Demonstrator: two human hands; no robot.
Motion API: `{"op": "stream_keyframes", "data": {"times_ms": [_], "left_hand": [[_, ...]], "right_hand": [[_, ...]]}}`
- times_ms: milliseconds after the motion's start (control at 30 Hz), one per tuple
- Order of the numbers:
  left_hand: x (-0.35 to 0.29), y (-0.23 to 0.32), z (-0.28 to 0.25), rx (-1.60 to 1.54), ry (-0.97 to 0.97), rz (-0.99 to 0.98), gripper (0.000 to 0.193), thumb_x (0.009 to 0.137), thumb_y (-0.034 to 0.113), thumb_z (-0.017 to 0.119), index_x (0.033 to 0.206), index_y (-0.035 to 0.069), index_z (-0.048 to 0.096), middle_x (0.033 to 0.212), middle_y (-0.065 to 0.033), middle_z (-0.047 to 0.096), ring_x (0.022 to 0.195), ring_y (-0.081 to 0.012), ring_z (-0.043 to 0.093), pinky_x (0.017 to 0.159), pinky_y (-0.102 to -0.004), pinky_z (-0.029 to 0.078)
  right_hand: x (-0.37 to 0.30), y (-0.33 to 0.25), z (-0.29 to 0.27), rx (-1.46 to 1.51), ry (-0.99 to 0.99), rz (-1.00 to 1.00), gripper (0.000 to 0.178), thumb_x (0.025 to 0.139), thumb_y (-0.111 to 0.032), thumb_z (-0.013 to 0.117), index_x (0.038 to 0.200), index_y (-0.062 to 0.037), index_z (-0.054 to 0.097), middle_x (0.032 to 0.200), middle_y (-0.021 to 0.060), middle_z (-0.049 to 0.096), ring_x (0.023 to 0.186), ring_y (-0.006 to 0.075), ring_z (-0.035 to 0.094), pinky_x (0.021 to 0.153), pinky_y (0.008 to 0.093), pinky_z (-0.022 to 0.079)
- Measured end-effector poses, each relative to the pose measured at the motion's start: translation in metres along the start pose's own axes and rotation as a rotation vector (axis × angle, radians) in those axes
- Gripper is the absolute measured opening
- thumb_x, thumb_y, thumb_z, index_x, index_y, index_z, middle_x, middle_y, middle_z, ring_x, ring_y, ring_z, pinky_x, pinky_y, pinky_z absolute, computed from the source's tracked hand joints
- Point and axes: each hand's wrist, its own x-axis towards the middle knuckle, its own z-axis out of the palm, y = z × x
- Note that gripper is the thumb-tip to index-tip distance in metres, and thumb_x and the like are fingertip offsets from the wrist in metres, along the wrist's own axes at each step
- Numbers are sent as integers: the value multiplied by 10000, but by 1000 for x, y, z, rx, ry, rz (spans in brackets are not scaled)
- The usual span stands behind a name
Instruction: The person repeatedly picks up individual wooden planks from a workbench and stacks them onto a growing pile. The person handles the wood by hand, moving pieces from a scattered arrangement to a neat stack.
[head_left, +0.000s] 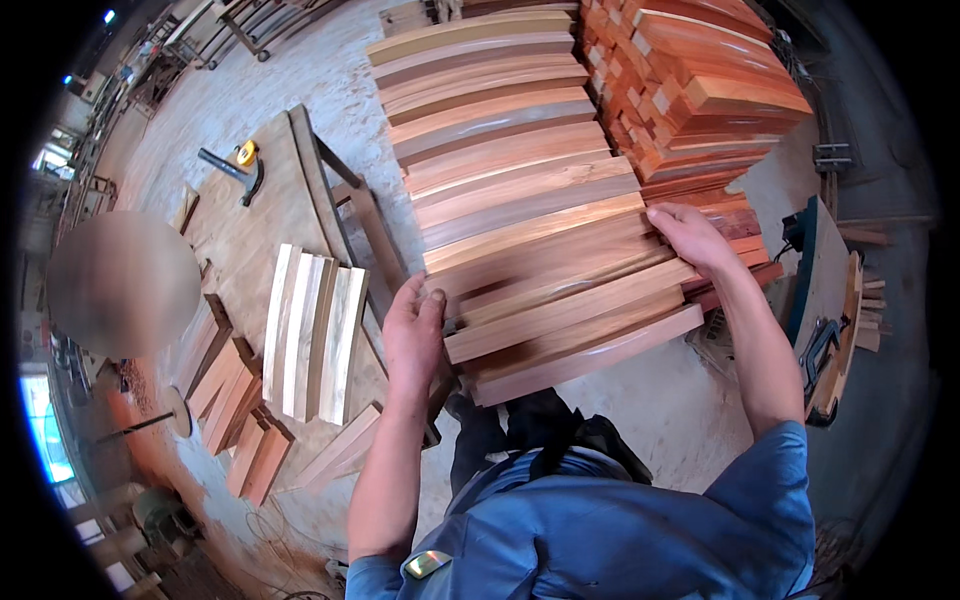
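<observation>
A long stack of wooden strips (500, 140) lies in rows in front of me, in brown, tan and greyish tones. My left hand (412, 330) is at the left ends of the nearer strips, thumb up and fingers partly hidden. My right hand (692, 236) grips the opposite end of a brown wooden strip (555, 257), thumb on its top edge. That strip spans both hands and is slightly blurred. Closer to my body lie a lighter strip (570, 310) and a pinkish strip (590, 355).
Left of the stack stands a wooden table (240, 225) bearing a hammer (235, 175), a yellow tape measure (247, 153), pale strips (315, 335) and reddish pieces (230, 390). A tall reddish wood pile (700, 90) rises at far right. A clamp (822, 345) sits at right.
</observation>
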Motion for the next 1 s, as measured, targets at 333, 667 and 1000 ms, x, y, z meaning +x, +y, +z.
{"op": "stream_keyframes", "data": {"times_ms": [333, 667, 1000], "left_hand": [[-15, 21, -10, -175, 97, 58, 391, 966, 88, 652, 1329, -46, 595, 961, -14, 666, 791, -81, 565, 732, -240, 488], [-30, -10, -81, -494, 243, 18, 408, 979, 106, 640, 1342, -68, 571, 1168, -115, 678, 1024, -152, 624, 930, -292, 496], [-101, -126, -209, -694, 361, -48, 404, 984, 118, 622, 1355, -33, 567, 1089, -49, 670, 880, -99, 581, 792, -252, 487]], "right_hand": [[-34, -70, -3, 271, 105, 59, 329, 1018, -302, 538, 1159, -13, 608, 945, 21, 611, 830, 114, 573, 720, 271, 508], [-21, -119, 54, 281, 15, -224, 197, 1002, -232, 579, 1055, -44, 602, 876, 2, 593, 783, 98, 550, 696, 260, 479], [-58, -194, 200, 446, -238, -271, 446, 987, -186, 562, 1391, -11, 490, 1149, 98, 613, 1011, 179, 628, 848, 332, 528]]}}
